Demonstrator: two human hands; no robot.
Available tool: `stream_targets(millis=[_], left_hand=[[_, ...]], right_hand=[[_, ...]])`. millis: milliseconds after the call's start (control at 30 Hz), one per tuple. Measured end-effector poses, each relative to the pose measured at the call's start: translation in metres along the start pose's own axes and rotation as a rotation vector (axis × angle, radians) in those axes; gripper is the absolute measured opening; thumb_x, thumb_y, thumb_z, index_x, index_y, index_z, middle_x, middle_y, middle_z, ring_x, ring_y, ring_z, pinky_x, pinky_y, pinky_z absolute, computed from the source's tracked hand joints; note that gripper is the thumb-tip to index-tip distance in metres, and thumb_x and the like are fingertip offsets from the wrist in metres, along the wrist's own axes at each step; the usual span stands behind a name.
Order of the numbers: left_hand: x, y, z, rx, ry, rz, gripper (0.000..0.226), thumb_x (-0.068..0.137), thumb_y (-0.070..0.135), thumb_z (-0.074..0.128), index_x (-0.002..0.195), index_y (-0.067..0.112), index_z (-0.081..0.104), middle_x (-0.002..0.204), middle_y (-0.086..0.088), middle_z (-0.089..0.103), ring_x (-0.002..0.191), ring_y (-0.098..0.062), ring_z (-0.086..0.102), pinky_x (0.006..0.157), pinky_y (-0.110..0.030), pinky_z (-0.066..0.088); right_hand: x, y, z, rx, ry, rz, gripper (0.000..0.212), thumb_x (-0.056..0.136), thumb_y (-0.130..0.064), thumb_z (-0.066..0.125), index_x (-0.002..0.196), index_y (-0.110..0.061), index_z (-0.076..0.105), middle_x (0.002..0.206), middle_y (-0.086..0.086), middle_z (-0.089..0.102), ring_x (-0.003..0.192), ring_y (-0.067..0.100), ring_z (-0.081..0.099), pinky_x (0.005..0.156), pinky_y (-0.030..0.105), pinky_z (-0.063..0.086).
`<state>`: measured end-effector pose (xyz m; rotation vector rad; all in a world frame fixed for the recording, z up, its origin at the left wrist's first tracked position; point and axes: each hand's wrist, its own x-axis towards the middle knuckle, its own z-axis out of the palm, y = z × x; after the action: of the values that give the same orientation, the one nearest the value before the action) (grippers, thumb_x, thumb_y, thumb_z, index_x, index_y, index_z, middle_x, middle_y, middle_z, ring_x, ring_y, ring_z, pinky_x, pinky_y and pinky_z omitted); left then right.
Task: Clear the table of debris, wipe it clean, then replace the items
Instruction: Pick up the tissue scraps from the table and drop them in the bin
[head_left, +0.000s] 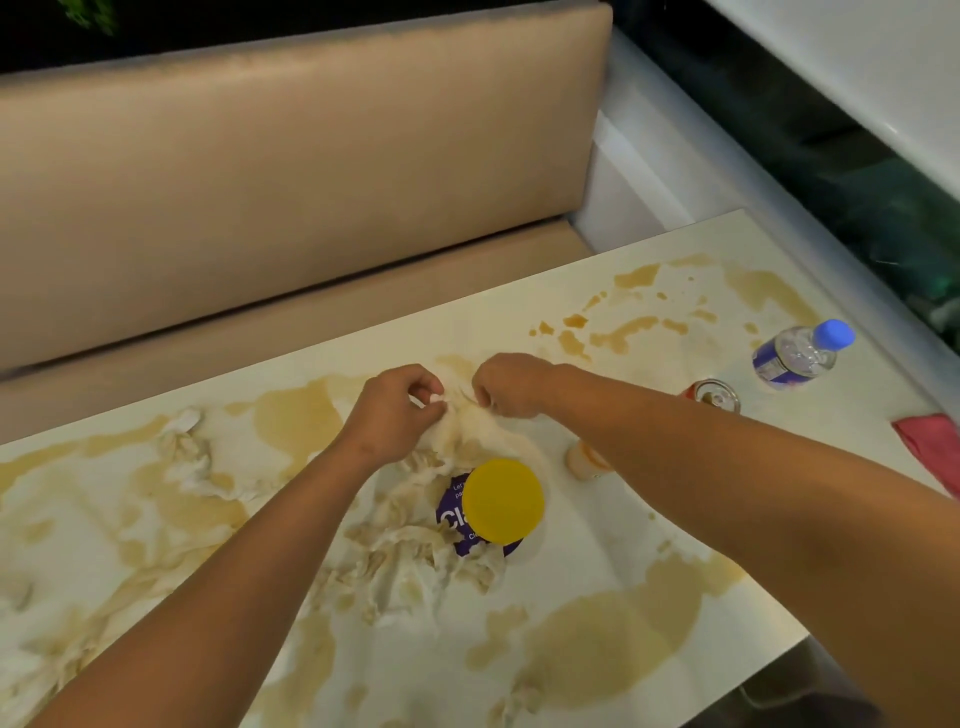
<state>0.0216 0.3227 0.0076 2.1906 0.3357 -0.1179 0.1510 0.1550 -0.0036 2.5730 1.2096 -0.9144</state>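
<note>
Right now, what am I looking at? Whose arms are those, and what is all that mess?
There is no machine here, just a person. The picture comes from a camera worn on their head, looking down, so the two arms reaching in are their own. The left hand and the right hand both pinch a soggy white tissue with their fingers. More wet tissues lie across the pale table, which has brown spilled puddles on it. A purple jar with a yellow lid stands in the middle. To the right are a water bottle, a drink can and a red cloth. Behind is a beige bench seat.
</note>
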Motion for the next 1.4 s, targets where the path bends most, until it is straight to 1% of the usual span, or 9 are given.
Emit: stream_targets(millis=[100, 233, 467, 767, 867, 1033, 1167, 1267, 1400], left_hand=[[-0.002, 0.015, -0.008, -0.06, 0.002, 0.007, 0.013, 0.086, 0.02, 0.08, 0.09, 0.025, 0.069, 0.088, 0.005, 0.067, 0.068, -0.009, 0.061, 0.065, -0.027, 0.048], [-0.008, 0.038, -0.017, -0.11, -0.005, -0.005, 0.019, 0.086, 0.021, 0.081, 0.102, 0.025, 0.071, 0.086, 0.005, 0.063, 0.064, -0.015, 0.058, 0.068, -0.039, 0.056], [-0.027, 0.101, -0.027, -0.071, -0.032, 0.106, 0.013, 0.088, 0.024, 0.079, 0.1, 0.022, 0.074, 0.09, 0.002, 0.068, 0.053, -0.003, 0.058, 0.049, -0.015, 0.045], [-0.056, 0.22, -0.009, -0.061, -0.105, 0.247, 0.014, 0.089, 0.032, 0.078, 0.101, 0.026, 0.073, 0.091, 0.003, 0.072, 0.062, -0.014, 0.065, 0.058, -0.03, 0.056], [-0.067, 0.262, 0.014, -0.069, -0.166, 0.301, 0.013, 0.088, 0.029, 0.078, 0.099, 0.025, 0.073, 0.09, 0.002, 0.071, 0.06, -0.011, 0.064, 0.055, -0.026, 0.054], [-0.085, 0.325, 0.075, -0.077, -0.315, 0.391, 0.013, 0.089, 0.024, 0.077, 0.101, 0.02, 0.072, 0.085, 0.006, 0.069, 0.06, -0.012, 0.065, 0.059, -0.036, 0.057], [-0.099, 0.362, 0.138, -0.09, -0.462, 0.422, 0.011, 0.091, 0.021, 0.076, 0.099, 0.017, 0.07, 0.087, 0.001, 0.071, 0.06, -0.036, 0.069, 0.055, -0.039, 0.055], [-0.105, 0.376, 0.192, -0.069, -0.517, 0.462, 0.01, 0.09, 0.022, 0.077, 0.098, 0.019, 0.071, 0.084, 0.004, 0.07, 0.058, -0.017, 0.063, 0.052, -0.027, 0.052], [-0.11, 0.385, 0.266, -0.017, -0.633, 0.476, 0.012, 0.089, 0.025, 0.078, 0.098, 0.022, 0.071, 0.087, 0.002, 0.071, 0.065, -0.014, 0.061, 0.058, -0.019, 0.048]], right_hand=[[-0.019, 0.001, 0.001, 0.034, -0.032, -0.014, 0.027, 0.092, -0.002, 0.056, 0.113, -0.012, 0.068, 0.117, 0.004, 0.065, 0.107, 0.026, 0.061, 0.08, 0.035, 0.049], [-0.055, 0.006, -0.008, 0.13, 0.071, -0.033, 0.024, 0.097, -0.013, 0.058, 0.121, -0.017, 0.063, 0.124, 0.002, 0.062, 0.113, 0.023, 0.057, 0.079, 0.028, 0.038], [-0.157, 0.013, -0.036, 0.329, 0.309, -0.001, 0.031, 0.098, -0.029, 0.062, 0.129, -0.024, 0.062, 0.113, -0.005, 0.061, 0.095, 0.011, 0.051, 0.076, 0.026, 0.038], [-0.306, 0.041, -0.023, 0.606, 0.553, 0.114, 0.029, 0.096, -0.032, 0.067, 0.124, -0.026, 0.07, 0.089, -0.026, 0.058, 0.086, 0.001, 0.062, 0.073, 0.01, 0.044], [-0.355, 0.062, -0.002, 0.657, 0.586, 0.156, 0.027, 0.096, -0.035, 0.068, 0.122, -0.028, 0.07, 0.091, -0.026, 0.062, 0.088, -0.006, 0.06, 0.072, 0.01, 0.044], [-0.426, 0.109, 0.057, 0.785, 0.644, 0.314, 0.028, 0.094, -0.036, 0.071, 0.122, -0.034, 0.07, 0.101, -0.022, 0.067, 0.09, -0.002, 0.062, 0.078, 0.02, 0.051], [-0.474, 0.145, 0.122, 0.924, 0.666, 0.468, 0.029, 0.093, -0.035, 0.073, 0.122, -0.036, 0.069, 0.11, -0.021, 0.068, 0.095, -0.004, 0.062, 0.082, 0.016, 0.052], [-0.504, 0.168, 0.169, 1.029, 0.643, 0.583, 0.03, 0.094, -0.032, 0.072, 0.124, -0.033, 0.069, 0.107, -0.012, 0.071, 0.094, -0.001, 0.065, 0.086, 0.019, 0.054], [-0.533, 0.196, 0.226, 1.1, 0.642, 0.705, 0.029, 0.094, -0.025, 0.072, 0.123, -0.027, 0.071, 0.102, -0.012, 0.07, 0.085, -0.006, 0.064, 0.071, 0.004, 0.046]])
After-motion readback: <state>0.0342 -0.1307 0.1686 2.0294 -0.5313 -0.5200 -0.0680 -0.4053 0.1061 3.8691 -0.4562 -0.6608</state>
